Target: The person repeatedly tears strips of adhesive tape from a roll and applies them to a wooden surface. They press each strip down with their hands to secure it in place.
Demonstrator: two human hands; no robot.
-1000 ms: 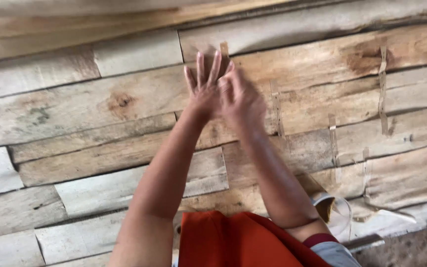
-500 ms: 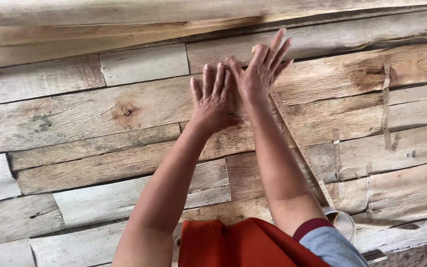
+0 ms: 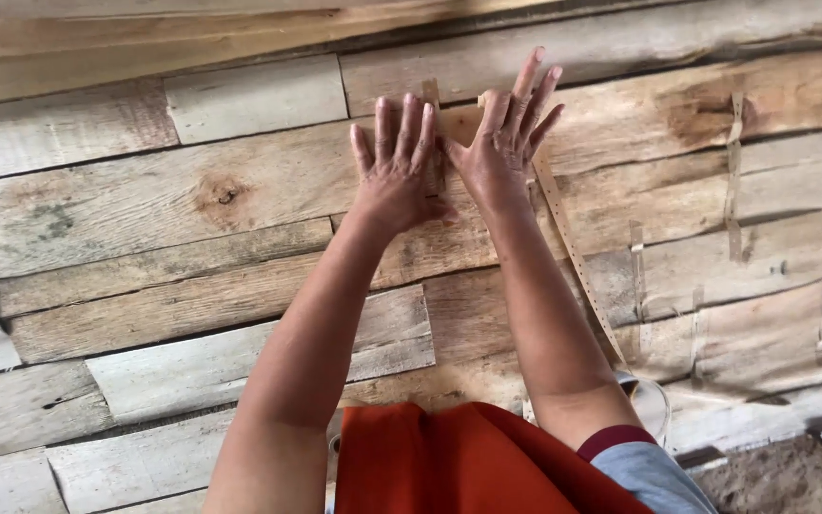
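- Left hand (image 3: 397, 176): flat on plank wall (image 3: 192, 200), fingers spread & pointing up, nothing gripped.
- Right hand (image 3: 506, 143): just beside left, palm pressed on upper end of thin pale strip (image 3: 573, 252); fingers open, not curled round it.
- Strip: lies against planks, runs from under hands diagonally down-right along right forearm.
- More short strips (image 3: 736, 171) on planks farther right.
- Orange cloth (image 3: 449, 466) at bottom, betw. arms.

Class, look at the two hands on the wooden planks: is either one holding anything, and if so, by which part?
Neither grips anything. The left hand and right hand press flat, fingers spread, on the upper end of a tan perforated strip against the plank surface.
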